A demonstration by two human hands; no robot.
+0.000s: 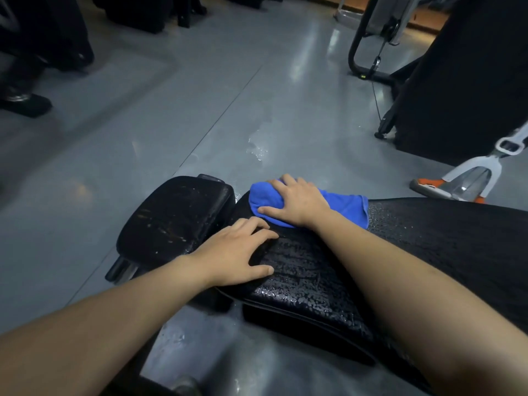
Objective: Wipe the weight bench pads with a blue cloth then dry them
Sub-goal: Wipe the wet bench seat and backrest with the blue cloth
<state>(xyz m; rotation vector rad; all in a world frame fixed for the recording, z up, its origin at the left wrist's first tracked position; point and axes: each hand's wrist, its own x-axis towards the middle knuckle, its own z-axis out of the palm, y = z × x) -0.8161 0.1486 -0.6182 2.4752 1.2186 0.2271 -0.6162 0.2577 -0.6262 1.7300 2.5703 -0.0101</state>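
Blue and bunched, the soft microfibre cloth lay on the long black padded bench pad, its vinyl beaded with water. My right hand gripped the cloth from above. My left hand rested flat, fingers spread, beside the smaller black seat pad.

Glossy grey floor — black gym machines around its edges.

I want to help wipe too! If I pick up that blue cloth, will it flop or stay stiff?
Probably floppy: the bunched blue cloth folds softly under the right hand. Likely damp and a bit heavier, since the long black bench pad is beaded with water.
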